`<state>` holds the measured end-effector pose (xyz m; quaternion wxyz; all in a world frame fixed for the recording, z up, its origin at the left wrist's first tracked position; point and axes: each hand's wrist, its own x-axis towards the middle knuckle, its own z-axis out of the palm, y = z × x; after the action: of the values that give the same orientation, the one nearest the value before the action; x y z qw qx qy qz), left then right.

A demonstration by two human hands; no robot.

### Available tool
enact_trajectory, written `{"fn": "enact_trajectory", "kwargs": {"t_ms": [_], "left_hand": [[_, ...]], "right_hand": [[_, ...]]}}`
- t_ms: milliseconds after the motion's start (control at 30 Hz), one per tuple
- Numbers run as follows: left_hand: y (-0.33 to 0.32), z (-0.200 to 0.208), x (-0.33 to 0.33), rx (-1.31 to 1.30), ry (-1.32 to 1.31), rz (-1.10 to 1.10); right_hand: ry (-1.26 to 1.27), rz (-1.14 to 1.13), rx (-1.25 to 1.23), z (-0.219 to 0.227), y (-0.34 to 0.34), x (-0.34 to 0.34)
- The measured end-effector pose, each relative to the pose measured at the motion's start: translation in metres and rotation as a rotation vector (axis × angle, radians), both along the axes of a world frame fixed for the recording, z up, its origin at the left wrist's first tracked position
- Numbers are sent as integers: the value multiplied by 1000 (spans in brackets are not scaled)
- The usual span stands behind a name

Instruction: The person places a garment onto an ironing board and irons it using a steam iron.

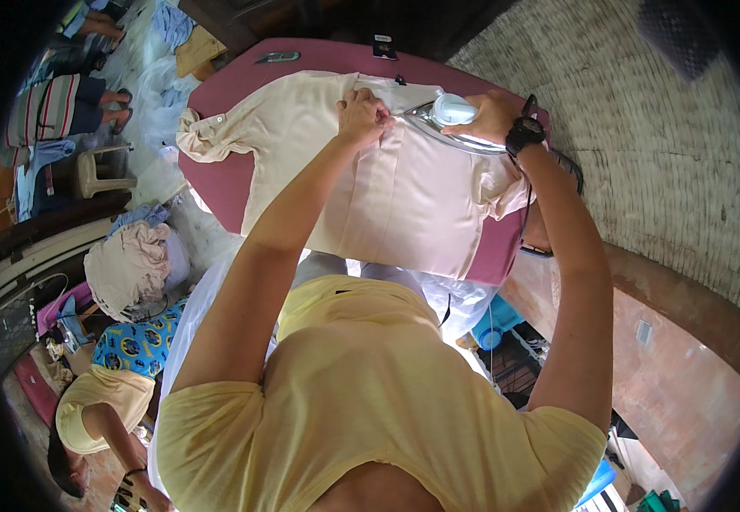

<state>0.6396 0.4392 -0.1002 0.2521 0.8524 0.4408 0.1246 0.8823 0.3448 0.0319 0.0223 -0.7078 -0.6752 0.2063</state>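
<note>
A cream long-sleeved shirt lies spread over a maroon padded board, one sleeve out to the left. My right hand grips a clothes iron with a pale blue and white upper part. Its pointed tip faces left and rests on the shirt near the upper middle. Just left of that tip, my left hand is on the shirt's front strip, fingers curled and pinching the cloth. A black watch is on my right wrist.
Thread snips and a small black item lie along the board's far edge. A dark cord hangs at the right. Piled clothes sit at the left. One person is at lower left; others are at upper left.
</note>
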Motion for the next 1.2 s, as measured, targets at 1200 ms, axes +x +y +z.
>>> {"fn": "enact_trajectory", "kwargs": {"t_ms": [1200], "left_hand": [[83,2,-56,80,-644,127]], "right_hand": [[154,-107,-15,25,1,-79]]}}
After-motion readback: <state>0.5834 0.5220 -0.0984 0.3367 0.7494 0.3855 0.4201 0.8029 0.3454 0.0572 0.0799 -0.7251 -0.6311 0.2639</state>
